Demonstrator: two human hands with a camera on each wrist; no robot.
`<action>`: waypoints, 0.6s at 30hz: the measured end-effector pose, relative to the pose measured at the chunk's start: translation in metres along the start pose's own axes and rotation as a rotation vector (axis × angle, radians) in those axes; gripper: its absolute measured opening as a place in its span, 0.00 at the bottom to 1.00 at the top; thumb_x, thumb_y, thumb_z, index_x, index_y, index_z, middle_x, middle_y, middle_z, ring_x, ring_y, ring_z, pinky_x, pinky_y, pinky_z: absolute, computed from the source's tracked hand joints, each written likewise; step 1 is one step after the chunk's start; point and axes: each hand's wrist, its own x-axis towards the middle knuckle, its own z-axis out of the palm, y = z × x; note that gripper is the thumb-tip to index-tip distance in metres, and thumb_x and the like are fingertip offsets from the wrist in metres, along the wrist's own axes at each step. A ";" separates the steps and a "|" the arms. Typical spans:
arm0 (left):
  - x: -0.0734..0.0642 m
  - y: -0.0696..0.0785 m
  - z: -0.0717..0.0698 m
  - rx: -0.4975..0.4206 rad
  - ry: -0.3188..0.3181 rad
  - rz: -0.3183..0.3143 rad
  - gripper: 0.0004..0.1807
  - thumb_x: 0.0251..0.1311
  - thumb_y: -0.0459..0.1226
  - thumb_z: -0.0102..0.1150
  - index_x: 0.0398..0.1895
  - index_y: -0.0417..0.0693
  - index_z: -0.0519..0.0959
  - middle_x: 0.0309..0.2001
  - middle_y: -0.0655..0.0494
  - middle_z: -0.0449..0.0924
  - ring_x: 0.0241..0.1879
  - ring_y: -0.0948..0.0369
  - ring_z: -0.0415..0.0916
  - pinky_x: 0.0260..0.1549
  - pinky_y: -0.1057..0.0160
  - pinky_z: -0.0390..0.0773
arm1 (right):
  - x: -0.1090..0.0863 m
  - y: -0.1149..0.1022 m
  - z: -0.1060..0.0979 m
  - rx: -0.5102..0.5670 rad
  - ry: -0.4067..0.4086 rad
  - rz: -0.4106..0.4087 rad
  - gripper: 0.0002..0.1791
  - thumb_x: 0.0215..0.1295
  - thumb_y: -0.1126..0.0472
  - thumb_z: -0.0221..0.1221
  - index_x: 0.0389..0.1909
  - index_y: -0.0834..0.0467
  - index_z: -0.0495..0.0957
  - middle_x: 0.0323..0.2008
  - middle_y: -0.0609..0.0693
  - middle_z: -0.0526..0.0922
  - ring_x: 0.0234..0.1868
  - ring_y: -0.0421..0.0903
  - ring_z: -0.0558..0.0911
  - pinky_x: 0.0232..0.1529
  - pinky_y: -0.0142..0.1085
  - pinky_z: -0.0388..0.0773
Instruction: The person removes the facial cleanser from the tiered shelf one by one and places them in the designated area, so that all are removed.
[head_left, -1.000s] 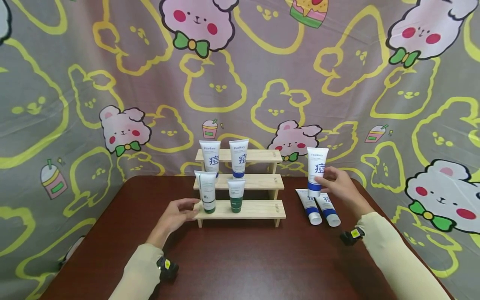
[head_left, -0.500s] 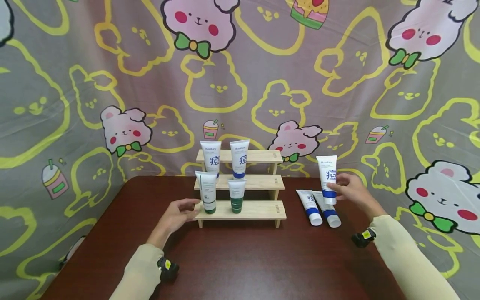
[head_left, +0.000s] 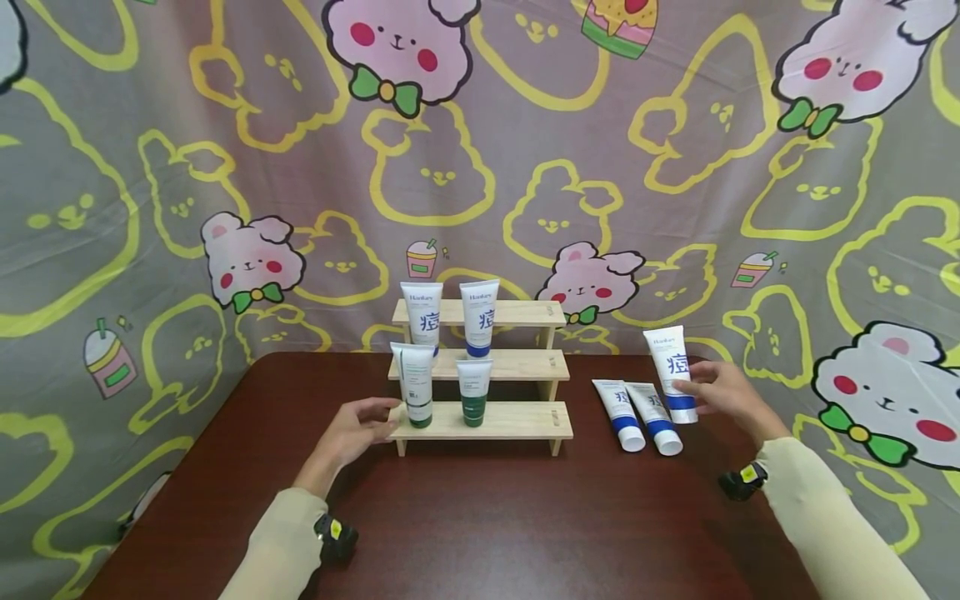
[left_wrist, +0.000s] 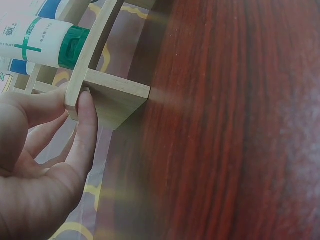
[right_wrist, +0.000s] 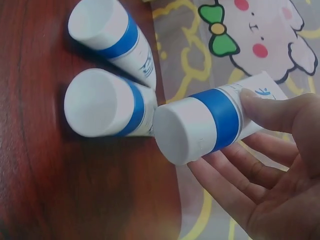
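Note:
My right hand (head_left: 726, 390) grips a white squeeze tube (head_left: 670, 367) with a blue band, tilted, its cap end down, at the right of the table. In the right wrist view the thumb lies on one side of this tube (right_wrist: 215, 120) and the fingers on the other. Just left of it, two matching tubes (head_left: 621, 414) (head_left: 655, 417) lie side by side on the tabletop. My left hand (head_left: 358, 429) pinches the left end of the lowest step of a wooden tiered stand (head_left: 517, 421); the left wrist view shows thumb and fingers on the board's edge (left_wrist: 75, 92).
On the lowest step stand a white tube with a green cap (head_left: 415, 383) and a smaller green-and-white tube (head_left: 473, 393). Two blue-banded tubes (head_left: 422, 317) (head_left: 479, 317) stand on the middle step. A patterned cloth (head_left: 450, 150) hangs behind the dark red table (head_left: 480, 517).
My right hand has carried the gripped tube rightward and lower, and the tube has tilted from upright. My left hand stays on the stand.

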 end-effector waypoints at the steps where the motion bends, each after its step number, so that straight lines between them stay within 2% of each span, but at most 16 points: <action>1: 0.000 0.000 0.000 -0.001 0.001 0.000 0.22 0.63 0.28 0.67 0.61 0.40 0.81 0.58 0.39 0.81 0.49 0.55 0.83 0.46 0.58 0.90 | 0.000 0.002 0.000 -0.003 0.001 0.005 0.40 0.72 0.48 0.64 0.66 0.79 0.65 0.59 0.79 0.75 0.41 0.51 0.86 0.44 0.49 0.91; 8: 0.000 0.002 0.000 0.003 0.001 -0.001 0.22 0.63 0.29 0.67 0.62 0.41 0.81 0.58 0.39 0.80 0.49 0.54 0.83 0.46 0.58 0.90 | -0.002 0.017 -0.002 -0.011 0.037 0.042 0.43 0.71 0.45 0.63 0.69 0.77 0.65 0.61 0.78 0.74 0.43 0.54 0.86 0.48 0.51 0.90; 13: -0.001 0.001 0.000 -0.003 -0.008 0.011 0.23 0.63 0.29 0.67 0.62 0.39 0.80 0.58 0.37 0.80 0.49 0.53 0.83 0.46 0.57 0.90 | -0.001 0.026 -0.002 -0.019 0.091 0.043 0.40 0.71 0.45 0.63 0.68 0.74 0.68 0.59 0.77 0.77 0.39 0.49 0.85 0.39 0.43 0.90; 18: -0.001 0.000 0.001 -0.008 -0.002 0.005 0.22 0.63 0.29 0.67 0.62 0.40 0.80 0.57 0.38 0.80 0.48 0.54 0.83 0.45 0.58 0.90 | -0.004 0.037 -0.001 -0.030 0.089 0.041 0.38 0.71 0.47 0.64 0.67 0.74 0.70 0.58 0.77 0.78 0.37 0.48 0.85 0.34 0.40 0.88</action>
